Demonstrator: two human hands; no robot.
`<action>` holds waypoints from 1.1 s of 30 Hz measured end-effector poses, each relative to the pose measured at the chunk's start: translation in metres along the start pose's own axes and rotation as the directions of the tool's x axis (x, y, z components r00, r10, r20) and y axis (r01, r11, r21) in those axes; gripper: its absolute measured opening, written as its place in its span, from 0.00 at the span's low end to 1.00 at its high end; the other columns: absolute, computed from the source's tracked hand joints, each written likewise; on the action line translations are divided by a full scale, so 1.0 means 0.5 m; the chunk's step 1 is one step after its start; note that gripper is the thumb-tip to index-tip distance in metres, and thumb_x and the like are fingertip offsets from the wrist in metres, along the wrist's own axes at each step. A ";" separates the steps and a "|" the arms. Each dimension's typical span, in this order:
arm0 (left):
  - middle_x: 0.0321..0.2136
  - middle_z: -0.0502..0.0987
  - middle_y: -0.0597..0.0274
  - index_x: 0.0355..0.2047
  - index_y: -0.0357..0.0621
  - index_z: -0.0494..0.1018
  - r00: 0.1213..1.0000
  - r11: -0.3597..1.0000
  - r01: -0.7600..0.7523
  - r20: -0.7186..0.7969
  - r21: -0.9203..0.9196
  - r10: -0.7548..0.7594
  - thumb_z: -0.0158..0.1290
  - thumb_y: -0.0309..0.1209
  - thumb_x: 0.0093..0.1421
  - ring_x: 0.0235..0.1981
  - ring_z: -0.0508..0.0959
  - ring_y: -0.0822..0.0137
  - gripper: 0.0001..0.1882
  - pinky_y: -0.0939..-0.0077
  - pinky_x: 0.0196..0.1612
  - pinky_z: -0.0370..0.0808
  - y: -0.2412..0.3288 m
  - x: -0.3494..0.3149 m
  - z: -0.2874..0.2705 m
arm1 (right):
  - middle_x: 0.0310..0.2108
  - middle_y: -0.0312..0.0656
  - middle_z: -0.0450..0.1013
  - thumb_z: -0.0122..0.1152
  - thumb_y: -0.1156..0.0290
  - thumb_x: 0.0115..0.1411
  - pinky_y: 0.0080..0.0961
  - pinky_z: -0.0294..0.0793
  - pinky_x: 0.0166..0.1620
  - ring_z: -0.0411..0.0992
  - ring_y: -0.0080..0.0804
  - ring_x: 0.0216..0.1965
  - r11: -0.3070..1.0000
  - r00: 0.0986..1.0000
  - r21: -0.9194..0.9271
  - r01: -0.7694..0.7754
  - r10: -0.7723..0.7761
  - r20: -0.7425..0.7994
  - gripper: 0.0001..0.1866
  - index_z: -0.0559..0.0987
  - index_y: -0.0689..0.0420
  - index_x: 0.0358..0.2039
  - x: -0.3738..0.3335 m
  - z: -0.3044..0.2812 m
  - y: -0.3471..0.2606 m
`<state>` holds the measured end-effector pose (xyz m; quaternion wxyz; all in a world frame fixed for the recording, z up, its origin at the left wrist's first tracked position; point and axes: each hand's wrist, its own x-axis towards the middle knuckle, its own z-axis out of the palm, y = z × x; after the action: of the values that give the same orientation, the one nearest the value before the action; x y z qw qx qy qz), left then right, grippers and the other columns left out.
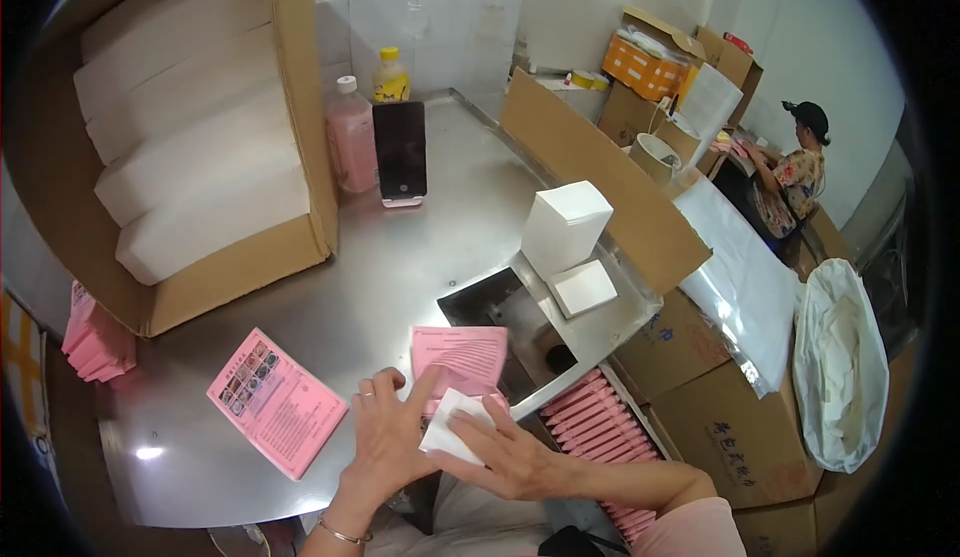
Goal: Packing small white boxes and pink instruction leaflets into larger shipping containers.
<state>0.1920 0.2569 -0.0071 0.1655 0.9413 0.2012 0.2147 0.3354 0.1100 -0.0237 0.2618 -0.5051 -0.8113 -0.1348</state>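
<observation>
Near the table's front edge, my left hand (385,432) holds a pink printed paper packet (460,355) by its left side, the index finger lying along it. The thumb side is partly hidden. In my right hand (515,457) is a small folded white paper napkin (458,429), pinched under the fingers and overlapping the near end of the packet. To the left of my hands, a stack of flat pink printed packets (278,402) rests on the metal table.
A carton (235,267) of white napkin stacks stands left. Folded napkins (568,227) sit beside a rectangular table opening (480,307). A phone (400,152) stands before two bottles. Pink packets (600,422) fill a box at lower right. Another person (800,172) works behind.
</observation>
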 end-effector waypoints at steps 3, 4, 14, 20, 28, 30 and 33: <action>0.36 0.70 0.49 0.62 0.46 0.65 0.999 0.997 -0.033 0.007 -0.070 0.033 0.69 0.44 0.39 0.36 0.72 0.49 0.49 0.56 0.37 0.66 0.016 -0.003 0.041 | 0.41 0.55 0.72 0.60 0.65 0.56 0.70 0.56 0.61 0.74 0.51 0.47 0.955 0.952 -0.051 -0.293 0.297 0.076 0.22 0.77 0.61 0.50 0.014 0.062 0.087; 0.34 0.71 0.50 0.64 0.46 0.63 0.999 0.989 -0.019 -0.048 -0.145 0.012 0.68 0.40 0.44 0.35 0.73 0.49 0.46 0.55 0.36 0.67 0.043 0.009 0.037 | 0.38 0.53 0.72 0.60 0.61 0.57 0.71 0.54 0.61 0.74 0.53 0.43 0.910 0.885 -0.158 -0.384 0.411 0.217 0.23 0.76 0.60 0.50 0.030 0.087 0.119; 0.37 0.74 0.50 0.46 0.44 0.72 0.965 0.998 -0.005 -0.263 -0.066 -0.012 0.56 0.23 0.46 0.42 0.73 0.48 0.23 0.51 0.47 0.69 -0.030 -0.071 -0.016 | 0.23 0.48 0.76 0.59 0.70 0.57 0.47 0.74 0.29 0.77 0.51 0.26 0.692 0.598 -0.342 -0.636 0.721 0.349 0.08 0.76 0.63 0.31 -0.010 0.040 0.209; 0.38 0.72 0.49 0.40 0.45 0.71 0.830 0.779 0.516 -0.432 0.354 -0.353 0.55 0.23 0.49 0.49 0.69 0.47 0.16 0.45 0.58 0.61 -0.141 -0.151 -0.076 | 0.29 0.45 0.71 0.64 0.70 0.56 0.38 0.70 0.38 0.71 0.41 0.35 0.479 0.809 -0.659 -0.580 0.435 -0.396 0.08 0.78 0.60 0.31 -0.063 -0.040 0.278; 0.34 0.70 0.50 0.36 0.40 0.69 0.951 0.984 0.177 -0.256 -0.020 -0.176 0.51 0.18 0.54 0.39 0.71 0.48 0.09 0.56 0.42 0.66 -0.069 -0.089 -0.081 | 0.32 0.47 0.68 0.61 0.71 0.59 0.41 0.68 0.41 0.68 0.46 0.38 0.553 0.695 -0.427 -0.715 0.628 -0.350 0.06 0.77 0.61 0.32 -0.107 -0.015 0.307; 0.34 0.69 0.52 0.36 0.43 0.72 0.984 0.991 -0.086 -0.162 -0.106 0.068 0.53 0.17 0.45 0.38 0.70 0.50 0.16 0.56 0.39 0.65 -0.014 -0.041 -0.006 | 0.32 0.47 0.68 0.62 0.71 0.58 0.41 0.68 0.41 0.68 0.46 0.38 0.575 0.703 -0.408 -0.709 0.615 -0.356 0.06 0.77 0.61 0.32 -0.112 -0.025 0.314; 0.32 0.68 0.55 0.35 0.43 0.72 0.983 0.999 -0.051 -0.173 0.015 0.053 0.56 0.21 0.52 0.38 0.70 0.52 0.10 0.60 0.38 0.63 0.000 -0.014 0.065 | 0.33 0.48 0.68 0.63 0.74 0.56 0.41 0.69 0.41 0.68 0.48 0.39 0.571 0.709 -0.435 -0.696 0.644 -0.288 0.07 0.77 0.62 0.33 -0.112 -0.019 0.320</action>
<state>0.2014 0.2462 -0.0372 0.1367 0.9248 0.1913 0.2991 0.5001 0.1361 -0.0546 0.1875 -0.8173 -0.4782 -0.2611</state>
